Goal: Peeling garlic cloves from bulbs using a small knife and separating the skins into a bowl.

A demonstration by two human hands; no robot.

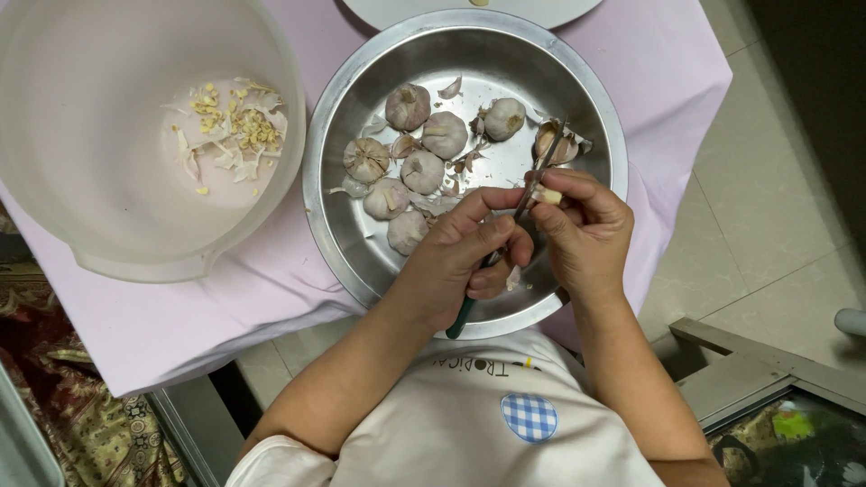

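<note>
Hands meet over the near rim of the steel bowl (336,225). Left hand (456,257) grips a green-handled knife (505,236), blade angled up and away. Right hand (586,234) pinches a garlic clove (548,195) against the blade. Beyond, whole garlic bulbs (422,135) lie in the bowl. Farther left, a white plastic tub (54,180) holds peel scraps (230,131).

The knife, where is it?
In the head view the knife is in the left hand, over the near right part of the metal bowl, its blade against the garlic clove pinched by the right hand.
</note>
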